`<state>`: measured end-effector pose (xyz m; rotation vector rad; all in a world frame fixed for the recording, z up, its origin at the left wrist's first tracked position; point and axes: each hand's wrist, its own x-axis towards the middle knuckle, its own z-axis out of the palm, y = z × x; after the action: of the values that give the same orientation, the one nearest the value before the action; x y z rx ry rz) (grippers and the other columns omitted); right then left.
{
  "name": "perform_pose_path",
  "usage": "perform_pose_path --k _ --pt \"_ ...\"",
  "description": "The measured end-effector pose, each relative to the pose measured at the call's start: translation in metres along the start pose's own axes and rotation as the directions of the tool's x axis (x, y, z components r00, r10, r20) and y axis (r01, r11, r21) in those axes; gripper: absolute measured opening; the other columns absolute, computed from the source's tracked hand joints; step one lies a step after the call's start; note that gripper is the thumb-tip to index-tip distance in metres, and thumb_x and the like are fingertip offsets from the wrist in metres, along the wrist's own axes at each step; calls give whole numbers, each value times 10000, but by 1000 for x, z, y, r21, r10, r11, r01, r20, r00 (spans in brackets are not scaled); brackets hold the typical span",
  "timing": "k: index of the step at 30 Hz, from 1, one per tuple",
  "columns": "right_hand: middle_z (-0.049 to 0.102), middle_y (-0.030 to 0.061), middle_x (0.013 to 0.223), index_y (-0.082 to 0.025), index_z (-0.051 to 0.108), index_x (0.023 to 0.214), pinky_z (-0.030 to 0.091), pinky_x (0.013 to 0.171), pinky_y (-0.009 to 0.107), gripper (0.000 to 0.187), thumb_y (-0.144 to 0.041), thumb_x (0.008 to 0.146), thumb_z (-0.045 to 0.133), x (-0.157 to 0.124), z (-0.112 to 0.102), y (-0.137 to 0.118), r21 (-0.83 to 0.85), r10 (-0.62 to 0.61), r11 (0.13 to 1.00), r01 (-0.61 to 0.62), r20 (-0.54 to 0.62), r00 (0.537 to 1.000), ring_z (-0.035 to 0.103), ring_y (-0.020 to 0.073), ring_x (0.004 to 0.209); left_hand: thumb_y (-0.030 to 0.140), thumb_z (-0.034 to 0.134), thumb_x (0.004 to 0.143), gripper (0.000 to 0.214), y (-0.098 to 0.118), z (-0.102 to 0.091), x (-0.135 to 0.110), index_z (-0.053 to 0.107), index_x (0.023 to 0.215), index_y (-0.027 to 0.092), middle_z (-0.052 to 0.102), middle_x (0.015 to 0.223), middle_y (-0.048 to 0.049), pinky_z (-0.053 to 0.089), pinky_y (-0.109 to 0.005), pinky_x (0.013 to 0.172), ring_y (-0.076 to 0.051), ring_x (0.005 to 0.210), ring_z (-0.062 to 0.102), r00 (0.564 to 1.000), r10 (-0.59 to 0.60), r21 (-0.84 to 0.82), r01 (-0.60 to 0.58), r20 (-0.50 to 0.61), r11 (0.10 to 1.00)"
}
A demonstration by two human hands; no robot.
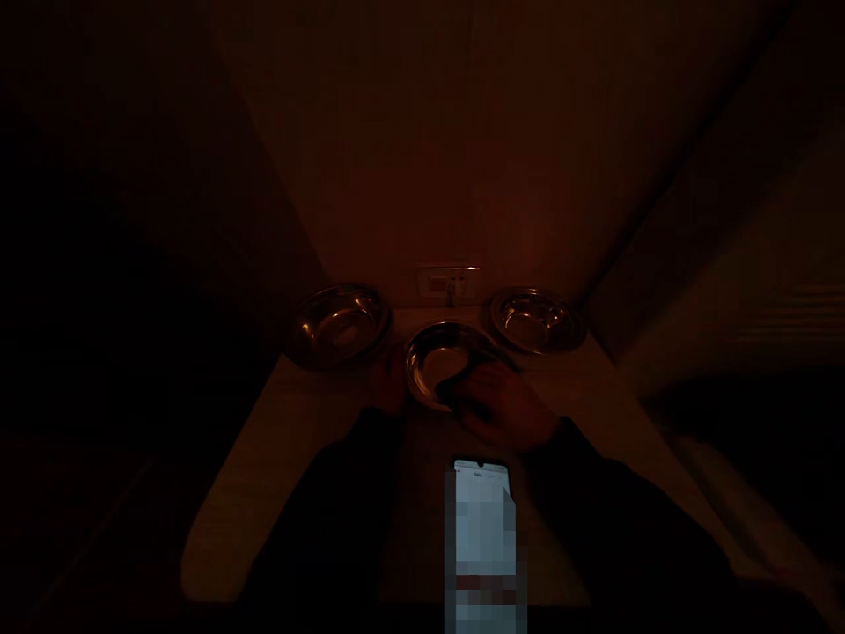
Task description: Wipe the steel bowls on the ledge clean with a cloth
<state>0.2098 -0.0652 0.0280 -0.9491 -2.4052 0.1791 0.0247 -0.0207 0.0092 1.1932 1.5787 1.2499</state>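
In very dim light, a shiny metal bowl (437, 363) stands in the middle of the table, between my hands. My right hand (505, 401) reaches over its near right rim with curled fingers. Something dark shows at the fingers inside the bowl, too dark to name. My left hand (389, 383) is at the left side of the same bowl, close to or touching the rim; its fingers are lost in shadow. A lit phone (485, 528) is upright in view below the bowl, between my forearms, its screen largely blurred out.
A second metal bowl (341, 328) stands at the back left of the pale table (231, 519), and a third metal bowl (536, 322) at the back right. Behind the middle bowl, a socket plate (447, 282) with a plug is on the wall (409, 176).
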Motion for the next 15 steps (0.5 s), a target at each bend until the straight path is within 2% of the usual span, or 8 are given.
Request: perform_pose_path --k 4,8,15 --pt "716 87 933 -166 677 957 449 817 379 207 -167 779 571 -7 -3 -5 -6 3 1000 -3 -6 1000 628 227 894 342 464 822 358 -3 2 -4 703 988 135 729 1025 -91 480 -326 872 -227 1009 638 999 28 -16 -28 -25 999" --pt "716 92 945 -161 679 968 447 827 384 214 -160 780 577 -13 -6 -9 -16 11 1000 -12 -24 1000 628 231 902 366 503 790 358 -6 3 -6 708 960 127 730 1014 -107 481 -348 880 -242 1001 642 998 33 -13 -33 -59 999" --pt "711 101 953 -163 683 987 444 829 390 226 -163 787 577 -22 -13 -11 -7 10 1000 -10 -36 999 615 234 914 319 508 744 308 -2 -1 -13 706 879 125 730 968 -111 468 -349 885 -239 962 636 998 46 13 -45 -34 999"
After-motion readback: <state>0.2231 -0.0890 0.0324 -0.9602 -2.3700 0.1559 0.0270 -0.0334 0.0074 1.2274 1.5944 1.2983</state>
